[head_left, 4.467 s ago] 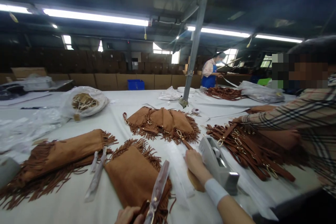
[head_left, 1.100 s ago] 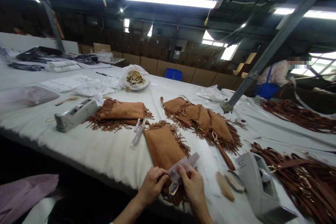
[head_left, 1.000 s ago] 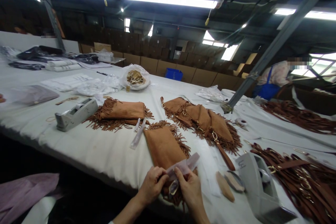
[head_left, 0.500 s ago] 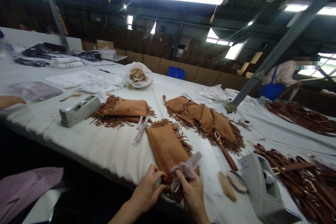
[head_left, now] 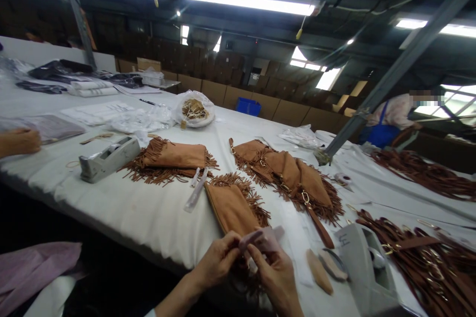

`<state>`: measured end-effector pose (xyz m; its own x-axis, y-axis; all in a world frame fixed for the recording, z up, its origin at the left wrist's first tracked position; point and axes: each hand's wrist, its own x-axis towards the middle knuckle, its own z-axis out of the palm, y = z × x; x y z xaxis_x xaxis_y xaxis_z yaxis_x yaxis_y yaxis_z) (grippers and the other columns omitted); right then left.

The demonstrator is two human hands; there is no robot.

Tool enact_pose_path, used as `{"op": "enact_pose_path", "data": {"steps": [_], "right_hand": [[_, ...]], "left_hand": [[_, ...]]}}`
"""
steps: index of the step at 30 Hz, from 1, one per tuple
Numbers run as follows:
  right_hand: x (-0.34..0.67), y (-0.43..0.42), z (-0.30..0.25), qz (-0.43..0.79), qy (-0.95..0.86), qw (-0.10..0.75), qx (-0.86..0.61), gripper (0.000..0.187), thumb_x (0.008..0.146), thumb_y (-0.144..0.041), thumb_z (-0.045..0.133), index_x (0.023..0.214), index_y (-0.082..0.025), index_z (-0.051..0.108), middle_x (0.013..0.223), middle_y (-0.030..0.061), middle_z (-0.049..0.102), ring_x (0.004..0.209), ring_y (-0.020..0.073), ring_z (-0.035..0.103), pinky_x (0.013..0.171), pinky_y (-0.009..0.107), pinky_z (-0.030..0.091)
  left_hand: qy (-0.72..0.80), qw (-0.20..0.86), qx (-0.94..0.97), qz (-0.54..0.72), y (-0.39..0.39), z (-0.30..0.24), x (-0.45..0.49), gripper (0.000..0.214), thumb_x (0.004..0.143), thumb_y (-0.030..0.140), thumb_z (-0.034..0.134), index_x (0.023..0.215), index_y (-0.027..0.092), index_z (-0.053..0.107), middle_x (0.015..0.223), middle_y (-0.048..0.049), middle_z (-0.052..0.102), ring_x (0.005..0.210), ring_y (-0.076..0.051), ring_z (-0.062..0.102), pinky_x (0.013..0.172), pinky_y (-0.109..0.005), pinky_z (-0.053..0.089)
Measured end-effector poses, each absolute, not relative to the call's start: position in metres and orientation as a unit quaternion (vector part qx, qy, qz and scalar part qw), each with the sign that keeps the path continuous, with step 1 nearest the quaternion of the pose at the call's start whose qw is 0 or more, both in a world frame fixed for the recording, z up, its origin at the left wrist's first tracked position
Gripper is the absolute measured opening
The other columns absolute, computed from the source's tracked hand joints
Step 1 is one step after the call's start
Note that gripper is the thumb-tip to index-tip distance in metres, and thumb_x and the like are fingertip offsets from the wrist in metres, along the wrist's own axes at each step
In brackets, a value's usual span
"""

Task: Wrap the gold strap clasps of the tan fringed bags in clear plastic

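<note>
My left hand [head_left: 217,260] and my right hand [head_left: 275,276] meet at the table's near edge, both pinched on a small clear plastic sleeve [head_left: 262,238]. The sleeve is folded over the near end of a tan suede fringed bag [head_left: 229,208] that lies flat in front of me. What sits inside the sleeve is hidden by my fingers. A grey tape dispenser [head_left: 362,270] stands just right of my right hand, with two flat oval tan pieces [head_left: 320,265] between them.
More tan fringed bags [head_left: 174,156] [head_left: 288,173] lie further back. A second tape dispenser [head_left: 107,158] stands left. Brown straps with gold buckles [head_left: 427,257] pile up at right. Another person's hand [head_left: 18,141] rests at far left; a worker in a blue apron [head_left: 388,119] stands behind a slanted steel post [head_left: 386,84].
My hands have folded the plastic sleeve down over the bag's end and closed in on it. A hand has come into view at far left.
</note>
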<state>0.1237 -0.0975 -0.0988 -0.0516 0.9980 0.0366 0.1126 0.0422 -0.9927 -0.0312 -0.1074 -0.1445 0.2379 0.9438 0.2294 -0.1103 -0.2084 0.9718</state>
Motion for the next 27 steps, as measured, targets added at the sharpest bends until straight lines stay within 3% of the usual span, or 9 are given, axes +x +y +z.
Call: {"op": "enact_pose_path", "data": {"steps": [3,7,11,13,16,18,22,27], "right_hand": [[0.126,-0.094,-0.111,0.446,-0.587,0.430,-0.520,0.053,0.068,-0.047,0.073,0.108,-0.013,0.066,0.090,0.0112,0.073,0.082,0.0271,0.068,0.075,0.037,0.054],[0.128,-0.092,-0.139,0.416,-0.632,0.367,-0.542,0.042,0.071,-0.052,0.067,0.084,-0.012,0.071,0.070,0.0093,0.071,0.067,0.0256,0.065,0.063,0.034,0.052],[0.127,-0.098,-0.151,0.401,-0.660,0.325,-0.546,0.037,0.074,-0.049,0.064,0.082,-0.014,0.070,0.074,0.0096,0.071,0.071,0.0261,0.065,0.066,0.034,0.051],[0.126,-0.102,-0.148,0.402,-0.669,0.323,-0.535,0.035,0.074,-0.046,0.064,0.089,-0.015,0.070,0.083,0.0103,0.072,0.080,0.0271,0.066,0.074,0.035,0.051],[0.126,-0.107,-0.142,0.434,-0.675,0.341,-0.490,0.038,0.072,-0.041,0.068,0.103,-0.018,0.067,0.105,0.0104,0.070,0.101,0.0280,0.062,0.091,0.037,0.046],[0.131,-0.106,-0.142,0.481,-0.647,0.355,-0.473,0.049,0.069,-0.041,0.072,0.112,-0.019,0.063,0.111,0.0099,0.068,0.105,0.0280,0.061,0.095,0.038,0.045],[0.144,-0.094,-0.150,0.556,-0.551,0.377,-0.495,0.074,0.060,-0.049,0.077,0.123,-0.017,0.056,0.099,0.0101,0.070,0.088,0.0277,0.067,0.080,0.039,0.053],[0.141,-0.088,-0.152,0.541,-0.529,0.377,-0.534,0.070,0.055,-0.048,0.080,0.114,-0.014,0.063,0.081,0.0075,0.071,0.075,0.0251,0.067,0.073,0.037,0.054]], "left_hand": [[0.332,0.551,0.564,0.518,-0.103,-0.148,-0.030,0.019,0.087,0.027,0.054,0.101,0.020,0.042,0.074,0.0013,0.064,0.066,-0.013,0.061,0.063,-0.022,0.046],[0.346,0.563,0.572,0.486,-0.106,-0.157,-0.037,0.035,0.080,0.013,0.057,0.110,0.020,0.041,0.077,0.0026,0.060,0.065,-0.011,0.059,0.059,-0.020,0.042],[0.331,0.618,0.554,0.450,-0.114,-0.162,-0.044,0.059,0.069,0.006,0.062,0.121,0.021,0.038,0.102,-0.0041,0.063,0.079,-0.015,0.065,0.067,-0.022,0.047],[0.331,0.626,0.544,0.451,-0.117,-0.161,-0.045,0.047,0.075,0.013,0.061,0.119,0.019,0.043,0.109,-0.0072,0.064,0.088,-0.018,0.065,0.073,-0.026,0.048],[0.397,0.574,0.538,0.473,-0.116,-0.160,-0.044,0.016,0.083,0.024,0.056,0.096,0.015,0.059,0.091,-0.0049,0.070,0.083,-0.017,0.064,0.073,-0.025,0.047],[0.430,0.551,0.527,0.484,-0.115,-0.162,-0.042,0.010,0.079,0.024,0.060,0.082,0.015,0.063,0.079,-0.0025,0.070,0.076,-0.016,0.063,0.069,-0.024,0.047],[0.438,0.543,0.528,0.484,-0.112,-0.167,-0.038,0.015,0.076,0.028,0.064,0.073,0.014,0.068,0.066,-0.0009,0.068,0.062,-0.014,0.061,0.059,-0.022,0.045],[0.447,0.430,0.632,0.465,-0.115,-0.173,-0.038,0.024,0.085,0.029,0.055,0.071,0.017,0.070,0.063,-0.0004,0.066,0.060,-0.013,0.058,0.057,-0.020,0.042]]}}
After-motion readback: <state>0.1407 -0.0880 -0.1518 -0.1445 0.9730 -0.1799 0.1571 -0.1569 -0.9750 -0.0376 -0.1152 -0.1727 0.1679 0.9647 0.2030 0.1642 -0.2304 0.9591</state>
